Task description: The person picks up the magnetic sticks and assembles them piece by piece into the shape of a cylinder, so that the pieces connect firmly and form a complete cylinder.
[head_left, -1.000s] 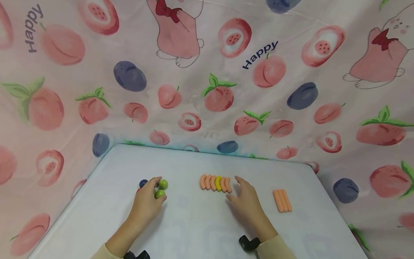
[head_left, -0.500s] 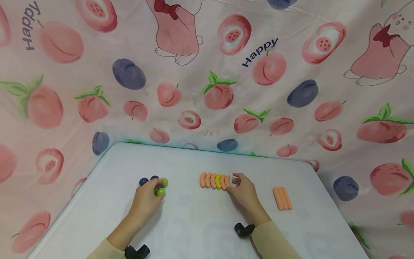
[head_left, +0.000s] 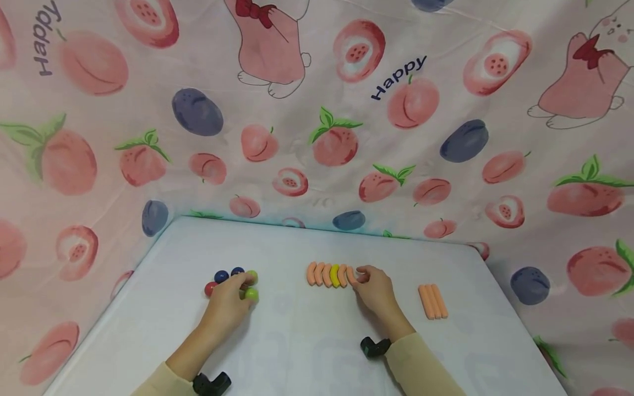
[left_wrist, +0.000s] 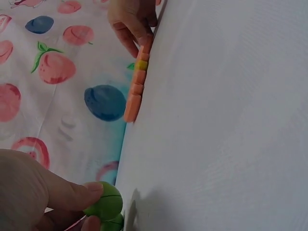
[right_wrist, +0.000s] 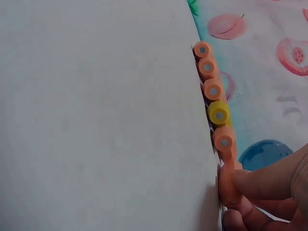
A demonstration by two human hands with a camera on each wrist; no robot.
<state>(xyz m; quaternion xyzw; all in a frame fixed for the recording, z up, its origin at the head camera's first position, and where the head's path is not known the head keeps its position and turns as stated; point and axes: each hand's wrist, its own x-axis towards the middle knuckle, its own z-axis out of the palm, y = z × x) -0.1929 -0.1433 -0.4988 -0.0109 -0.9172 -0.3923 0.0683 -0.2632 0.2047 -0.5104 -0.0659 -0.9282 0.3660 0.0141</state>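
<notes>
The right hand (head_left: 376, 292) has come in to the curved yellow stick's (head_left: 335, 276) right, head view; in the left-wrist view, the left hand (left_wrist: 41, 195) pinches green balls (left_wrist: 108, 203), well left of it; in the right-wrist, the right pinches an orange stick (right_wrist: 227, 185).

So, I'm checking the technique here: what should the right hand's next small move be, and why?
Probably a slight turn to line the orange end piece up with its row: the right hand pinches it, and in the right wrist view it looks angled, while the other five show round ends.
</notes>
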